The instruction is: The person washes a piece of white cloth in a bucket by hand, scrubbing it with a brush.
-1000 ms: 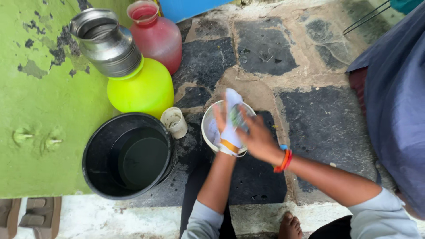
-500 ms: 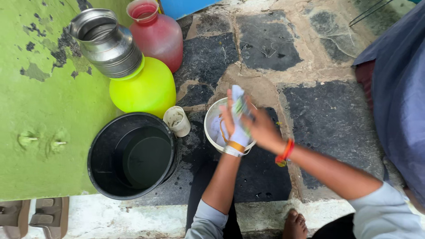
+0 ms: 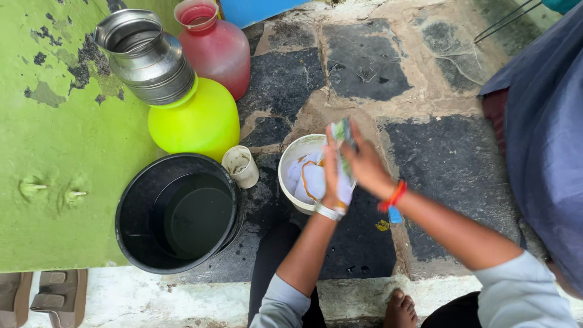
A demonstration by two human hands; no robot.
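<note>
Both hands, left (image 3: 331,176) and right (image 3: 364,164), grip closed on white cloth (image 3: 341,136) above white bucket (image 3: 291,164); small cup (image 3: 241,166), black tub (image 3: 176,212) beside bucket.

Stone floor (image 3: 449,164) under black tub (image 3: 177,212), white bucket (image 3: 291,163), cup (image 3: 240,166)

Shiny metal pot (image 3: 146,58); wet cloth (image 3: 311,180); rough stone floor (image 3: 449,164).
</note>
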